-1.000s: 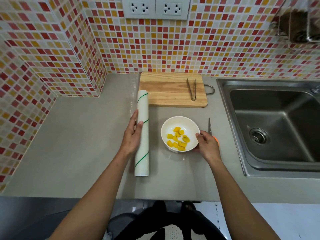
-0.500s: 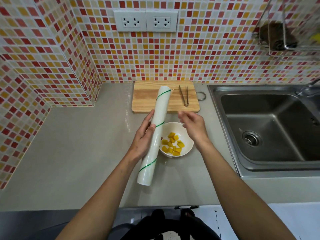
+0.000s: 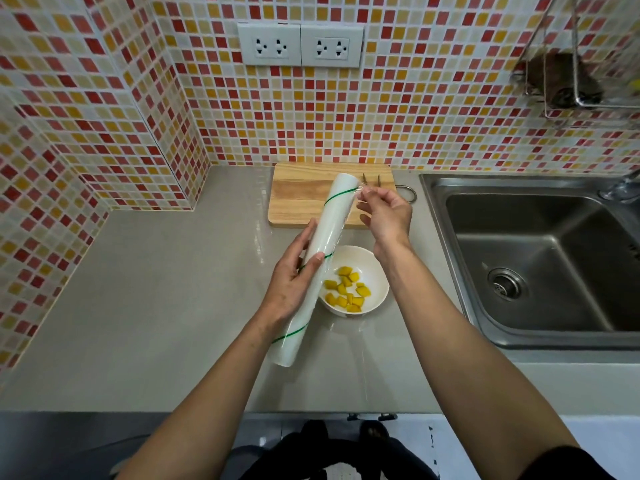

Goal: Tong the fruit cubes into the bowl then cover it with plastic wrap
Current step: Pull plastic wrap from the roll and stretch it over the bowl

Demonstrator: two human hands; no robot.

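- Head view: the left hand (image 3: 294, 271) is wrapped around the middle of a long white roll of plastic wrap with thin green stripes (image 3: 320, 258), holding it tilted up off the grey countertop (image 3: 156, 289).
- The roll's far end reaches over the light wooden cutting board (image 3: 301, 195); its near end hangs above the counter, left of the bowl.
- The right hand (image 3: 386, 216) is up near the roll's far end, thumb and fingertips pressed together on the loose edge of film there.
- The round white bowl (image 3: 374, 271) sits on the counter just under and right of the roll, with the yellow fruit cubes (image 3: 346, 289) piled inside it, uncovered.
- Slim metal tongs (image 3: 371, 178) lie on the cutting board, mostly hidden behind the right hand.
- A stainless steel sink (image 3: 540, 258) is set in the counter at the right.
- Two white wall sockets (image 3: 300, 45) sit in the red, orange and cream mosaic tiles (image 3: 433, 98).
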